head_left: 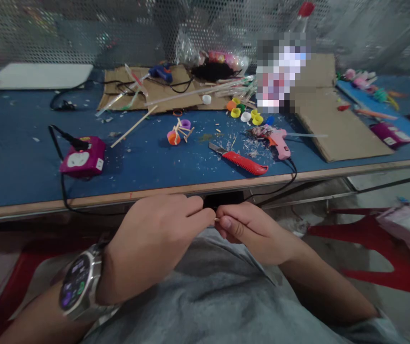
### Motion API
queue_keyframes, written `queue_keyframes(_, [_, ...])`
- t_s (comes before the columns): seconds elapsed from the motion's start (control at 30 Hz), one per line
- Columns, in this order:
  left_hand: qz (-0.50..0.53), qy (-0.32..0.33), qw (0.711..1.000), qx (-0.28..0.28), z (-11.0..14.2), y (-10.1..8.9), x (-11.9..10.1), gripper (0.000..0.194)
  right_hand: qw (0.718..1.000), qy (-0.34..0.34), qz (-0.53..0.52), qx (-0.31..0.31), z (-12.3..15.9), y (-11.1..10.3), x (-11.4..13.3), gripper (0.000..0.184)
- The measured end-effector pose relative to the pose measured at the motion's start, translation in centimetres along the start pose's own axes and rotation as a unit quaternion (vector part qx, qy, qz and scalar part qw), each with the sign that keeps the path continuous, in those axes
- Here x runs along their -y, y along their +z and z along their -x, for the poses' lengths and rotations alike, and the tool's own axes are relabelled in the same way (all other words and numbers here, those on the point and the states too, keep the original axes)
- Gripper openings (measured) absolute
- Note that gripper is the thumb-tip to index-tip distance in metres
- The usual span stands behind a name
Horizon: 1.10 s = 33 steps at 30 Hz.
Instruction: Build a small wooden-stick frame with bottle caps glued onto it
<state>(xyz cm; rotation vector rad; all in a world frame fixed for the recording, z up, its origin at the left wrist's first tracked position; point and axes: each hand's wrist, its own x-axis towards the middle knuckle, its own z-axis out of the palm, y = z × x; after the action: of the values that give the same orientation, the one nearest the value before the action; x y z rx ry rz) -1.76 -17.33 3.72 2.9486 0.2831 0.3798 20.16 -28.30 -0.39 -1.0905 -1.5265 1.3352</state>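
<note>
My left hand (162, 239), with a watch on its wrist, is closed in front of the table edge. Its thumb and finger meet my right hand (251, 229), which is closed as well. Between the fingertips shows the end of a small pale wooden stick (216, 220), pinched by both hands; most of it is hidden. On the table beyond lie a red utility knife (245, 163) with its blade out and a pink glue gun (278, 141). Left of the knife, short sticks (181, 129) are joined to an orange bottle cap (173, 138) near a purple cap (185, 124).
A purple power socket (85, 157) with a plugged black cable stands at left. One long wooden stick (133, 127) lies near it. Several coloured bottle caps (246, 116), cardboard sheets (341, 129) and a blue glue gun (161, 72) lie farther back. Red chairs (369, 243) flank me.
</note>
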Motion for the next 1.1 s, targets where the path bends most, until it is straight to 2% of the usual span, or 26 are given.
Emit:
queue_keyframes(0.3, [-0.004,0.027,0.999,-0.022,0.2,-0.2,0.1,0.03,0.999,-0.037,-0.017,0.017,-0.3,0.1,0.2,0.04])
queue_keyframes(1.1, [0.029,0.034,0.998,-0.037,0.1,0.5,1.0,0.033,0.998,-0.028,-0.056,0.029,-0.6,0.3,-0.8,0.041])
